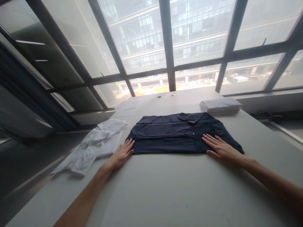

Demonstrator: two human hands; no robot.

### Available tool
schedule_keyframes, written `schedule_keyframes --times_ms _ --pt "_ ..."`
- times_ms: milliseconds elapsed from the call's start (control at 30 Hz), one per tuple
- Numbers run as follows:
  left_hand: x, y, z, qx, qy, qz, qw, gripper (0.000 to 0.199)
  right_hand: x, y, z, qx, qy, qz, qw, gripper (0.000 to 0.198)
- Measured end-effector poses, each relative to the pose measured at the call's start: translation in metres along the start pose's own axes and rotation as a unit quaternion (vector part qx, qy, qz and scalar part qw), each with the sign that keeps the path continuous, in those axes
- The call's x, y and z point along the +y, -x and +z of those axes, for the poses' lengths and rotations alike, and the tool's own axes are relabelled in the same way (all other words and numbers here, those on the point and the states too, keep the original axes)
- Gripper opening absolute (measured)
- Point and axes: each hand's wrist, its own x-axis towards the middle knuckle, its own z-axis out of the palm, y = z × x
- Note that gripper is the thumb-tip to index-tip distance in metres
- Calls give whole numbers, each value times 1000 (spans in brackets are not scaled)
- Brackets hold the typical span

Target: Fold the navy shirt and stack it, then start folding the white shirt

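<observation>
A dark navy shirt [165,130] lies folded on the white table, its long side toward me. The collar shows at its far right part, and a small light button sits right of its middle. My left hand [121,155] rests at the shirt's near left corner, fingers stretched out and fingertips touching the cloth. On the near right part of the shirt my right hand [219,147] lies flat with its fingers spread. Neither hand grips anything.
A crumpled white garment [94,145] lies at the left and hangs over the table edge. White folded cloth [221,105] is stacked at the far right. Sheets of paper [127,107] lie at the back left of the table [165,192]. Large windows [144,41] stand behind it.
</observation>
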Motion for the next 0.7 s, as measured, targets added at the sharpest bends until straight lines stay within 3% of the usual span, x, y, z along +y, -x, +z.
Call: schedule_keyframes --times_ms 200,367,500,600,700 --pt "10 -4 -12 44 33 -19 998 79 -1 0 -2 -5 -4 4 1000 71" --pt "39 -12 -18 120 74 23 990 68 -9 -1 -6 28 9 -15 999 70" --pt "52 -17 -6 42 50 74 995 67 -23 -3 -12 59 7 -65 996 67" --pt "50 -19 2 -23 20 78 996 65 -30 -4 -14 7 -25 -91 995 69" --pt "46 -20 4 -30 13 73 997 64 -30 -5 -13 -25 -44 -92 994 69"
